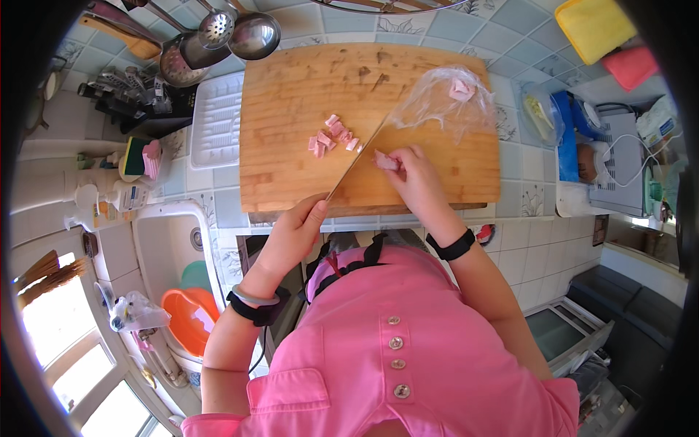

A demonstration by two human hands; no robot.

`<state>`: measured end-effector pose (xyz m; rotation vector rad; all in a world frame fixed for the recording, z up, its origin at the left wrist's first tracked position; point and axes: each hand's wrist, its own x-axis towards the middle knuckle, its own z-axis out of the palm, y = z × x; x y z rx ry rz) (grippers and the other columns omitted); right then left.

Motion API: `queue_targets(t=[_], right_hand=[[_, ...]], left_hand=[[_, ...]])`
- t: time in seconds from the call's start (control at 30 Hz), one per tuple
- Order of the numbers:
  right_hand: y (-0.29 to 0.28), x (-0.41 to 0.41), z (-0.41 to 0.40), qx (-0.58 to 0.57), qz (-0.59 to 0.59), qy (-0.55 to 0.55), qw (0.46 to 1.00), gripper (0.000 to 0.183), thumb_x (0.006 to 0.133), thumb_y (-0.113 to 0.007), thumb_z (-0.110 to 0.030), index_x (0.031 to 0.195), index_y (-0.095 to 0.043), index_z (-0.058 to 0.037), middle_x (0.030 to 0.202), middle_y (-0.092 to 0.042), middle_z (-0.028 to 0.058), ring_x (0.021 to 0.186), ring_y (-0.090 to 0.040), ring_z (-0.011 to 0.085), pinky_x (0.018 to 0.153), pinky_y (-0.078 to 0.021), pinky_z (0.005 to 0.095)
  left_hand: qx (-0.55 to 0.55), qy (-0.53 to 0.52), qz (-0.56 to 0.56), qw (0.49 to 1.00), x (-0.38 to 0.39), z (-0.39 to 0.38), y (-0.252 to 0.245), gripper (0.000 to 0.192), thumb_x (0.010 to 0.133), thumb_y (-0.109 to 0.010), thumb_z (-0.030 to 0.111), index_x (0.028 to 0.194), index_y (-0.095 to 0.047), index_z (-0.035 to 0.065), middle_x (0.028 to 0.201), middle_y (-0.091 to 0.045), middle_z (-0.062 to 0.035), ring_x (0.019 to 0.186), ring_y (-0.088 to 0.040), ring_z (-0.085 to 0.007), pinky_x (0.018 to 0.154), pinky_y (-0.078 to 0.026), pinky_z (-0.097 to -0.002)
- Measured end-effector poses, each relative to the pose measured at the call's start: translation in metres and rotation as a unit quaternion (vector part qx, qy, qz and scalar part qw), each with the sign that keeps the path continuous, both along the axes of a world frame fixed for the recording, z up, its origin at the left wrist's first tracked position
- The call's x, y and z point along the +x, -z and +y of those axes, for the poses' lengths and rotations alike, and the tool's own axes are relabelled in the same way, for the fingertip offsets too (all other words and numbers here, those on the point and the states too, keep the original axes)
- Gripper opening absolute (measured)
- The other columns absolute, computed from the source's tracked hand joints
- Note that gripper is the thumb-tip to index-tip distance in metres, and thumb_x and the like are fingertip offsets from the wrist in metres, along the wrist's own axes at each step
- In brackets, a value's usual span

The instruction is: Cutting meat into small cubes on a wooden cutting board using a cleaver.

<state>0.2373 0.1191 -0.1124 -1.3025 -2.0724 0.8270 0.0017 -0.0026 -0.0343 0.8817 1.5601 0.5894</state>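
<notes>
My left hand (295,235) grips a knife at the front edge of the wooden cutting board (295,82). The knife blade (357,158), seen nearly edge-on, slants away to the upper right over the board. Between the fingertips of my right hand (418,175) is a piece of pink raw meat (386,161), just right of the blade. Several small chunks of cut meat (326,140) lie loosely grouped left of the blade. At the board's far right, a clear plastic bag (431,104) lies crumpled with another meat piece (461,90) at it; whether that piece is inside cannot be told.
A white ribbed plastic tray (217,120) borders the board's left side. Ladles and a slotted spoon (215,30) hang at the upper left. The sink (164,229), holding an orange basin (191,319), is on my left. A covered container (540,113) stands to the right.
</notes>
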Motion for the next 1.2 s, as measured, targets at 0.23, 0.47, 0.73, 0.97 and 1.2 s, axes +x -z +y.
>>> queue_targets(t=[0.23, 0.47, 0.73, 0.97, 1.2], right_hand=[[0.001, 0.005, 0.000, 0.059, -0.012, -0.060, 0.996, 0.023, 0.085, -0.074, -0.006, 0.103, -0.061, -0.0026, 0.102, -0.059, 0.0150, 0.094, -0.063, 0.0369, 0.079, -0.0524, 0.0431], [-0.009, 0.003, -0.002, 0.065, -0.025, -0.032, 0.997, 0.025, 0.084, -0.076, -0.010, 0.105, -0.062, -0.0043, 0.106, -0.060, 0.0145, 0.096, -0.063, 0.0363, 0.081, -0.0526, 0.0437], [-0.009, -0.008, 0.000, 0.094, -0.052, -0.074, 0.991, 0.034, 0.084, -0.078, -0.015, 0.113, -0.062, -0.0042, 0.105, -0.059, 0.0164, 0.099, -0.062, 0.0370, 0.083, -0.0522, 0.0443], [-0.007, -0.020, -0.006, 0.051, -0.069, 0.025, 0.996, 0.047, 0.082, -0.079, -0.020, 0.117, -0.058, 0.0023, 0.106, -0.060, 0.0184, 0.101, -0.061, 0.0385, 0.086, -0.0516, 0.0441], [-0.002, -0.023, 0.003, 0.089, -0.104, -0.030, 0.990, 0.042, 0.080, -0.079, -0.017, 0.111, -0.056, 0.0011, 0.106, -0.063, 0.0194, 0.100, -0.061, 0.0380, 0.086, -0.0513, 0.0446]], left_hand=[[0.015, -0.001, 0.016, 1.000, 0.000, -0.001, -0.001, 0.047, 0.107, -0.052, 0.041, 0.133, -0.062, 0.0025, 0.069, -0.057, -0.0010, 0.055, -0.051, -0.0089, 0.052, -0.043, -0.0267], [-0.002, 0.001, 0.015, 1.000, -0.001, -0.002, 0.001, 0.048, 0.107, -0.052, 0.041, 0.134, -0.061, 0.0026, 0.070, -0.058, -0.0028, 0.058, -0.054, -0.0104, 0.055, -0.045, -0.0275], [0.030, 0.024, 0.047, 0.998, -0.003, -0.002, 0.003, 0.050, 0.106, -0.053, 0.041, 0.135, -0.060, 0.0009, 0.075, -0.063, -0.0097, 0.063, -0.060, -0.0164, 0.064, -0.050, -0.0321], [0.086, 0.050, 0.080, 0.992, -0.010, -0.001, 0.000, 0.048, 0.107, -0.054, 0.040, 0.137, -0.061, 0.0034, 0.078, -0.060, -0.0065, 0.068, -0.058, -0.0150, 0.063, -0.048, -0.0294], [0.086, 0.068, 0.090, 0.990, -0.011, 0.005, -0.010, 0.047, 0.107, -0.054, 0.038, 0.141, -0.060, 0.0062, 0.070, -0.051, 0.0028, 0.060, -0.048, -0.0060, 0.055, -0.043, -0.0236]])
